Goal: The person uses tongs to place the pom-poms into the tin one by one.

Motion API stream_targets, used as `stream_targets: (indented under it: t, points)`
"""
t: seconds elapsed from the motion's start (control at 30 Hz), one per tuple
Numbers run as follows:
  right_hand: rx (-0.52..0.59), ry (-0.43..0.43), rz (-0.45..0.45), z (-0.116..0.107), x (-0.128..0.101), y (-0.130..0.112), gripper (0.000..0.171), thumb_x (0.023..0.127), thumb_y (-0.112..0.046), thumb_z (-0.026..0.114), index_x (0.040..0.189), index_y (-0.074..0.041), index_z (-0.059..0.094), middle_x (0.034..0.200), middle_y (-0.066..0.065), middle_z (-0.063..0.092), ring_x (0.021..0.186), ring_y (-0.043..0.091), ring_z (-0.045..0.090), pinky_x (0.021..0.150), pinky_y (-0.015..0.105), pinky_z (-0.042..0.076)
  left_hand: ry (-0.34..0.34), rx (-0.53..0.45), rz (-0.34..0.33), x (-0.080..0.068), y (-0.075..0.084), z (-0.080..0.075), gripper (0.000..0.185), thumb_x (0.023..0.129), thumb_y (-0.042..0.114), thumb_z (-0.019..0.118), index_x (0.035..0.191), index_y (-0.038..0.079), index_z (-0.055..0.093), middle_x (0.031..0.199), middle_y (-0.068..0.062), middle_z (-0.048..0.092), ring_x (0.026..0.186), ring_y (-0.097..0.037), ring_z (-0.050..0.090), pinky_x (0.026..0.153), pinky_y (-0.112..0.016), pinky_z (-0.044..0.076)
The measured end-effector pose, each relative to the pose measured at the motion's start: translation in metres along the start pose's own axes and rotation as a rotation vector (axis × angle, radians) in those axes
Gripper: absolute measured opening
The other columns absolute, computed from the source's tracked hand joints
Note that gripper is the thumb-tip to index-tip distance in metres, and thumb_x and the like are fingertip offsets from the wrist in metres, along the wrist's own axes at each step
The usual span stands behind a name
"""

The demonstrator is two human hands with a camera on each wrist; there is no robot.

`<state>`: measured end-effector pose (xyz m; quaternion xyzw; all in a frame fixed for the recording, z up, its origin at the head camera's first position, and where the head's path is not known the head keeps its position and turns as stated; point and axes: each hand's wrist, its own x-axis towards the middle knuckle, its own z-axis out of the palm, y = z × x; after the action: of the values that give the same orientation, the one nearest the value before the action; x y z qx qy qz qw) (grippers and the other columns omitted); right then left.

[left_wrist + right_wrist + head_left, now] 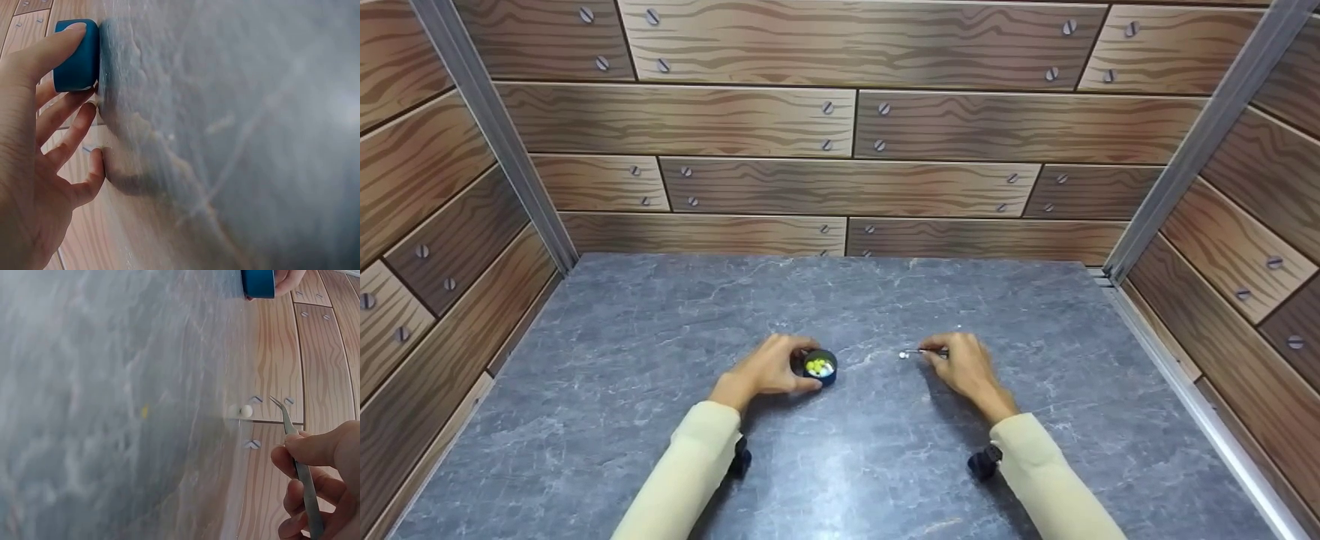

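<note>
Looks like the bead-picking step: left hand (pixel 769 369) has its fingers wrapped round the little blue cup (pixel 820 367) of yellow and white beads mid-worktop (pixel 660 337), while the right hand (pixel 966 365) pinches the tweezers (pixel 298 455), tips just short of a white bead (pixel 246 410) lying loose right of the cup. I'd guess the next move needs the tips closing squarely on that bead. Can't tell if they're parted, and the wrist views are blurry.

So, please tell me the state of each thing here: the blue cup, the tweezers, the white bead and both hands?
Blue cup: upright, open, beads inside.
Tweezers: tips off the bead.
White bead: loose on table.
Left hand: holds cup.
Right hand: pinches tweezers.
</note>
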<state>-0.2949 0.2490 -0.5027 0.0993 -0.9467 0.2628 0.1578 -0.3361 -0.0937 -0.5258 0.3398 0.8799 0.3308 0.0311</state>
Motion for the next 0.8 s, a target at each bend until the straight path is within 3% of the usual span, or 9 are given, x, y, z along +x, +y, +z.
stream_targets:
  t: [0.37,0.8]
  points:
    - [-0.015,-0.011,-0.005,0.001,0.0021,0.0018,0.013,0.086,-0.008,0.078,0.099,-0.009,0.083,0.099,0.008,0.081,0.095,0.033,0.077,0.081,0.054,0.058,-0.004,0.008,-0.01,-0.0004,-0.0009,-0.0004,0.056,0.079,0.032,0.087,0.127,0.009,0.07,0.116,-0.009,0.076,0.105,-0.024,0.071,0.095,-0.042,0.058]
    - [-0.068,-0.016,0.042,0.0033,0.0013,0.0033,0.011,0.085,-0.008,0.078,0.094,-0.012,0.083,0.096,0.009,0.081,0.09,0.034,0.076,0.072,0.054,0.055,-0.001,0.017,-0.001,-0.0001,0.0,0.0004,0.055,0.079,0.033,0.087,0.126,0.009,0.07,0.115,-0.008,0.077,0.104,-0.023,0.071,0.094,-0.041,0.058]
